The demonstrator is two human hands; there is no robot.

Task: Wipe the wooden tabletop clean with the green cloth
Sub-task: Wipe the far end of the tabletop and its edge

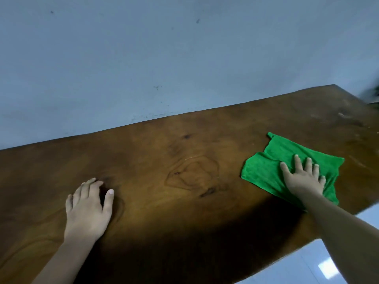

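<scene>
A green cloth (272, 158) lies spread on the right part of the dark wooden tabletop (174, 160). My right hand (303, 177) presses flat on the cloth with its fingers spread, covering the cloth's near middle. My left hand (88, 206) rests palm down on the bare wood at the left, fingers slightly apart, holding nothing. Pale dusty smears show on the wood at the far right, beyond the cloth.
A blue-grey wall (143, 58) runs along the table's far edge. White tiled floor (320, 263) shows past the near right edge. A dark blurred object (372, 95) sits at the far right corner.
</scene>
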